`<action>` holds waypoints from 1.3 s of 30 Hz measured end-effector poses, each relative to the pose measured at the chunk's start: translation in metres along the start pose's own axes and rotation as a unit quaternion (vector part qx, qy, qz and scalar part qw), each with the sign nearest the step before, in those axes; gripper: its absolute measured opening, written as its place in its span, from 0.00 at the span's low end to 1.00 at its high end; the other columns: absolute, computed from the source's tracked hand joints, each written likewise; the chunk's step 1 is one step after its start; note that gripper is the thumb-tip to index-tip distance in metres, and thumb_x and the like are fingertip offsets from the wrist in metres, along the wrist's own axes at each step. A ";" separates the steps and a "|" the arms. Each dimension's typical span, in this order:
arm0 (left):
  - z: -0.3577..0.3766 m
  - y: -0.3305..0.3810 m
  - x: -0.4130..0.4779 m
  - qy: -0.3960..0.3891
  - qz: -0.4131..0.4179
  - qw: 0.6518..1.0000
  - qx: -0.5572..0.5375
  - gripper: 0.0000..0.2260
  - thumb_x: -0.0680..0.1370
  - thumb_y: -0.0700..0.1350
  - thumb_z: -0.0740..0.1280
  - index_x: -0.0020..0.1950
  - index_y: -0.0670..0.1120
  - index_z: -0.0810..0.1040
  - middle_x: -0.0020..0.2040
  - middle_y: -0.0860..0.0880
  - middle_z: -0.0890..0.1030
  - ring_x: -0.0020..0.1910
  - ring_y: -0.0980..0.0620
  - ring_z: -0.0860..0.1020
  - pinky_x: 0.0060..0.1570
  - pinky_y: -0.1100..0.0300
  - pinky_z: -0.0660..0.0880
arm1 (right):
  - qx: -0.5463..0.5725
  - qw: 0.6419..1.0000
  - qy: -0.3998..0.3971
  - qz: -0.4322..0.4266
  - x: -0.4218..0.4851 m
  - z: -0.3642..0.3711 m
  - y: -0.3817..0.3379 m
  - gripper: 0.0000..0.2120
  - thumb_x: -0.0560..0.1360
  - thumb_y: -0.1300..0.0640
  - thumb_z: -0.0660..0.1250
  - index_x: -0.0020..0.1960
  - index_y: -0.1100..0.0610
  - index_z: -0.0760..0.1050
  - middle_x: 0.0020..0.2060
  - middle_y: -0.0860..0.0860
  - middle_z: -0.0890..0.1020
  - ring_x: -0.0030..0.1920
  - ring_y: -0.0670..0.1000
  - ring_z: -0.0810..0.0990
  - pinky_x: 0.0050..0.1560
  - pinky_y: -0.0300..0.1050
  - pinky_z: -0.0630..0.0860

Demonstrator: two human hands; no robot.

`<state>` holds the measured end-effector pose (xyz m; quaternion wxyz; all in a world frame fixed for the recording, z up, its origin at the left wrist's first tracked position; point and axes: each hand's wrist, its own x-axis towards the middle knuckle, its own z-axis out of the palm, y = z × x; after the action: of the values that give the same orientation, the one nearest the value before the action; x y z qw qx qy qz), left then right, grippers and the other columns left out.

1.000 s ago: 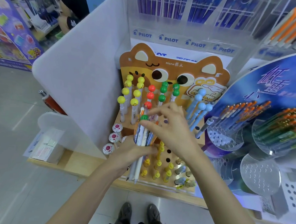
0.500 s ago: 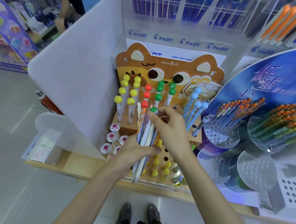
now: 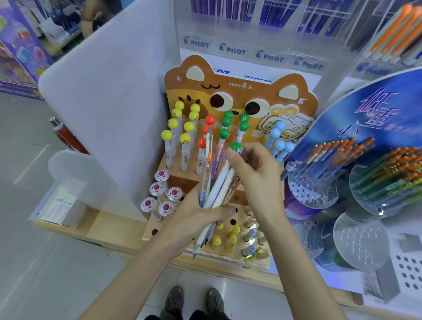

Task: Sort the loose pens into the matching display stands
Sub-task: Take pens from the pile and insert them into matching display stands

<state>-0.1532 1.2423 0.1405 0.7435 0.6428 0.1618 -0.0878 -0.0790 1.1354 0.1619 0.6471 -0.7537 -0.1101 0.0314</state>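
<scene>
- Cat-faced stand (image 3: 233,87): the reference landmark. It has an orange backboard above stepped wooden tiers drilled with holes, and it stands on a wooden surface (image 3: 113,228).
- Left grip (image 3: 197,218): closed around a bundle of loose pens (image 3: 218,187) in front of the stand's middle tier. The bundle fans up toward the backboard, and its tips point down over the front tier.
- Right grip (image 3: 255,172): my thumb and curled fingers pinch one green-topped pen (image 3: 235,146) just under its ball. It is at the top of the bundle, in front of the stand's centre. I cannot tell whether its shaft is free of the bundle.
- Upper tier, from the stand's left edge to its right: yellow-topped pens (image 3: 182,126), red-topped pens (image 3: 209,119), green-topped pens (image 3: 225,126) and blue-topped pens (image 3: 278,139). All are upright in their holes.
- Mushroom-topped pens (image 3: 161,194): upright at the stand's lower left corner.
- Short yellow pens (image 3: 230,236): seated in the stand's front tier, below both grips.
- Round blue stand (image 3: 378,114): just beside the cat-faced stand's right edge, carrying orange-capped pens.
- White panel (image 3: 106,93): just beside the cat-faced stand's left edge.
</scene>
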 end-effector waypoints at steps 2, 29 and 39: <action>0.003 -0.001 0.001 -0.028 -0.008 1.000 -0.010 0.12 0.72 0.33 0.71 0.48 0.48 0.74 0.27 0.54 0.75 0.27 0.56 0.73 0.28 0.65 0.72 | 0.009 1.000 -0.008 -0.027 0.002 -0.007 0.004 0.04 0.75 0.57 0.70 0.43 0.56 0.76 0.50 0.46 0.77 0.49 0.41 0.76 0.46 0.32 0.71; 0.020 -0.030 0.014 -0.147 -0.072 0.987 0.005 0.09 0.71 0.39 0.70 0.48 0.44 0.73 0.32 0.47 0.70 0.29 0.53 0.70 0.31 0.62 0.71 | 0.037 0.998 -0.048 0.001 0.015 -0.054 0.026 0.09 0.80 0.54 0.60 0.55 0.59 0.70 0.40 0.55 0.85 0.46 0.57 0.83 0.51 0.52 0.78; 0.001 -0.032 0.011 -0.057 -0.045 0.997 0.000 0.08 0.77 0.36 0.66 0.54 0.44 0.73 0.32 0.50 0.74 0.30 0.53 0.71 0.30 0.64 0.71 | -0.102 0.979 0.068 -0.165 0.043 -0.043 -0.001 0.04 0.80 0.57 0.61 0.52 0.55 0.65 0.36 0.48 0.79 0.36 0.43 0.80 0.36 0.34 0.74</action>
<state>-0.1539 1.2370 0.1072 0.7466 0.6290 0.1482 -0.1579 -0.0293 1.1032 0.1742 0.5694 -0.7875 -0.1911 -0.1387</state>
